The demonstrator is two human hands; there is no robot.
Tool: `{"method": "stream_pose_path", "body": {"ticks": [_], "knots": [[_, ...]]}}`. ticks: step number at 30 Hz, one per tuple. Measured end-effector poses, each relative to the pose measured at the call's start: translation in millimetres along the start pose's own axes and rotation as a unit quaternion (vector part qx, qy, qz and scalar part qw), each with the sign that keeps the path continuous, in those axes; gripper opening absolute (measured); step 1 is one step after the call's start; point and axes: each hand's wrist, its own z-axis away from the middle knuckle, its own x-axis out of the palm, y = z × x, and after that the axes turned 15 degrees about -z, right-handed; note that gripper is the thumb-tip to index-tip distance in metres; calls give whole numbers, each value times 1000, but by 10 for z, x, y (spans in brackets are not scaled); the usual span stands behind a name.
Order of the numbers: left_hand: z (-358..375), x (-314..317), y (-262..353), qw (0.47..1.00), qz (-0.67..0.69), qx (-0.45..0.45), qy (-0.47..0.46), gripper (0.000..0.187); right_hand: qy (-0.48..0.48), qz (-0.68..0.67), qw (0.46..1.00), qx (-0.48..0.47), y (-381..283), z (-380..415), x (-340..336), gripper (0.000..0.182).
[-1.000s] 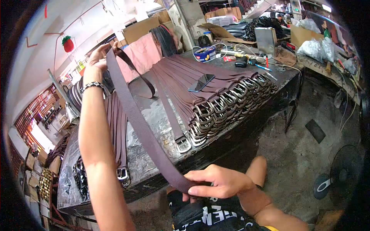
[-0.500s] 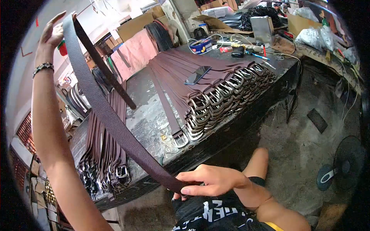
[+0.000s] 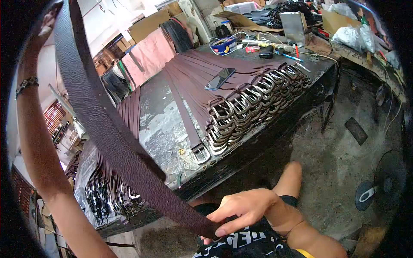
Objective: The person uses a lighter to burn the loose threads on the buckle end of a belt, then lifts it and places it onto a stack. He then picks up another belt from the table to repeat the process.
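A long dark brown leather belt [image 3: 109, 137] with a grained surface stretches diagonally across the view. My right hand [image 3: 243, 210] grips its lower end near my lap, thumb on top; the fingers below are partly hidden. At the top left edge my raised left hand [image 3: 46, 23] holds the belt's upper part, where it folds over and a loose length hangs down behind. Just beyond the belt, a bundle of similar belts with dark buckles [image 3: 105, 193] lies at the table's left. A single belt with a silver buckle [image 3: 200, 153] rests nearer the middle.
Stacked belts with silver buckles [image 3: 254, 101] line the worktable [image 3: 159, 114], a phone [image 3: 220, 79] on top. Behind are a blue tin [image 3: 224, 46], pens and a pink cloth [image 3: 148, 51]. A fan [image 3: 385, 182] stands on the floor at right.
My left hand has moved up and outward to the left edge, drawing the belt closer to the camera. My right hand has shifted slightly down and right, still gripping the lower end.
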Motion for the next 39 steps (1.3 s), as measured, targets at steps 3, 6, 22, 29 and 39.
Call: {"method": "stream_pose_path", "body": {"ticks": [3, 6, 22, 29, 39], "knots": [[-1050, -522, -1118, 989, 8, -66, -131, 32, 38, -13, 999, -13, -31, 45, -53, 26], [-1508, -668, -2255, 959, 74, -165, -218, 40, 97, -17, 995, 3, -124, 106, -110, 29], [-493, 369, -2995, 902, 399, -160, 26, 23, 180, 67, 978, 86, -249, 296, -310, 38], [-1245, -339, -2600, 964, 196, -60, -167, 31, 130, 35, 988, 76, -286, 333, -369, 48], [-1071, -6, -3437, 949, 198, -213, -126, 20, 116, 1, 989, 91, -295, 393, -438, 67]]}}
